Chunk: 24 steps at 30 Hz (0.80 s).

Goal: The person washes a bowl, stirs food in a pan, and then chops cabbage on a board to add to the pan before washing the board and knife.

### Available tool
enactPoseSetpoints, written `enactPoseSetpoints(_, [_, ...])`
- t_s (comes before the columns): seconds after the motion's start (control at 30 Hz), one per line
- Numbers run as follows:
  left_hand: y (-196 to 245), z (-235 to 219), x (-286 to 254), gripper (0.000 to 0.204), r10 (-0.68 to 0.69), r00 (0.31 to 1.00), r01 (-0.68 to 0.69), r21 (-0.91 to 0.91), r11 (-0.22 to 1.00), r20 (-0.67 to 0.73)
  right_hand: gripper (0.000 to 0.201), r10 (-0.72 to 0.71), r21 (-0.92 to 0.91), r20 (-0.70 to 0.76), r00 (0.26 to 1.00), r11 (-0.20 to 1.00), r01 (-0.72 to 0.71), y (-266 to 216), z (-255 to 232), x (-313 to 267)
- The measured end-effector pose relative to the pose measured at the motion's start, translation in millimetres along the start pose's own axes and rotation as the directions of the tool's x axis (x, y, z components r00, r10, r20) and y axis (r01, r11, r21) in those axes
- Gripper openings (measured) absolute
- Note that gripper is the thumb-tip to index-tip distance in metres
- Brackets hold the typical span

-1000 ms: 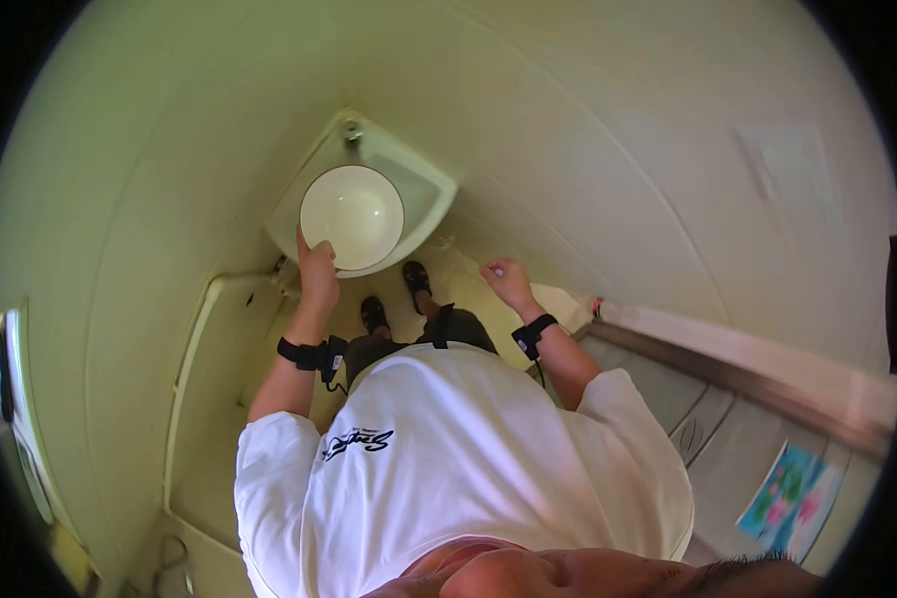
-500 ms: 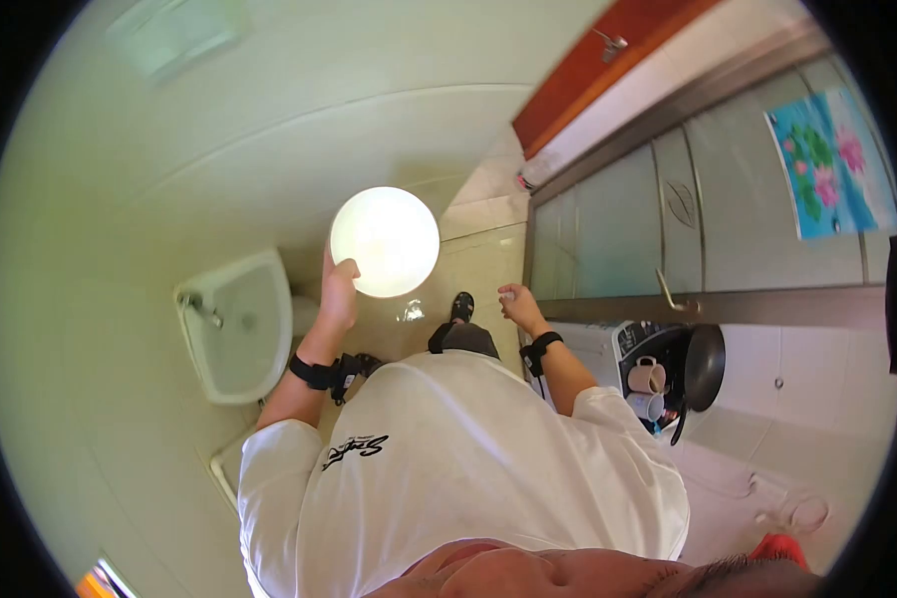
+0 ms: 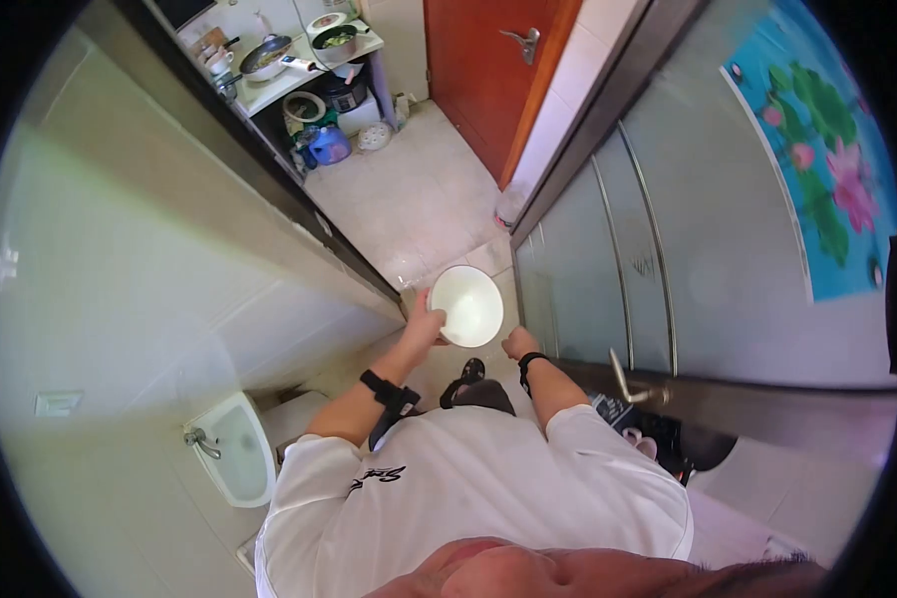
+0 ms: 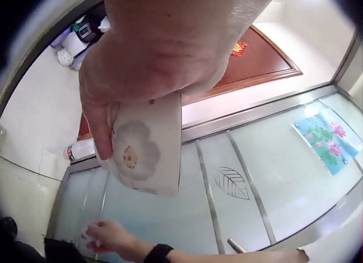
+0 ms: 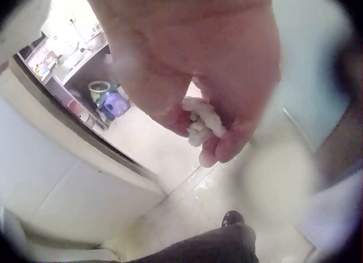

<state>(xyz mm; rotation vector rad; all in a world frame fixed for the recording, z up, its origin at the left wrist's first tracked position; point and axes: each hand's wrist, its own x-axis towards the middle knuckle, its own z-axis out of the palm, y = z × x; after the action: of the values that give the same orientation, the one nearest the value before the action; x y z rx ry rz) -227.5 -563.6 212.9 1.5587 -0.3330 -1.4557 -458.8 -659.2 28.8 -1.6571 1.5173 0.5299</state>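
Note:
A white bowl (image 3: pixel 471 309) is held by its side in my left hand (image 3: pixel 424 331), its plain inside facing up in the head view. In the left wrist view the outside of the bowl (image 4: pixel 161 166) shows a grey flower, with fingers lying along its wall. To the right of the bowl and a little lower is my right hand (image 3: pixel 518 343). Seen in the right wrist view, that hand (image 5: pixel 210 59) has its fingers curled around a crumpled white wad (image 5: pixel 203 124), which looks like wet tissue.
A frosted glass door (image 3: pixel 568 269) with a metal handle (image 3: pixel 628 384) stands on the right. Past the doorway are a red-brown door (image 3: pixel 488 80), a counter with pans (image 3: pixel 267 60) and a blue jug (image 3: pixel 329 147) on the floor. A corner sink (image 3: pixel 234 453) is at lower left.
The person has turned from the sink toward the doorway, so the sink now lies at lower left and the kitchen shows ahead. The bowl stays in the left hand throughout.

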Motion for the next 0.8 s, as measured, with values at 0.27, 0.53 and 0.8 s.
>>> enactPoseSetpoints(0.27, [35, 28, 124, 0.079, 0.043, 0.977, -0.075, -0.149, 0.986, -0.209, 0.027, -0.251, 0.000, -0.277, 0.927, 0.965, 0.261, -52, -47, 45])
enactPoseSetpoints(0.53, [103, 47, 223, 0.073, -0.257, 0.789, 0.033, -0.379, 0.925, -0.558, 0.029, -0.175, -0.155, -0.233, 0.956, 0.978, 0.141, -64, -151, 121])
enactPoseSetpoints(0.8, [162, 9, 328, 0.080, -0.305, 0.657, -0.037, -0.434, 0.900, -0.690, 0.036, -0.378, -0.359, -0.238, 0.895, 0.890, 0.281, -143, -243, 233])
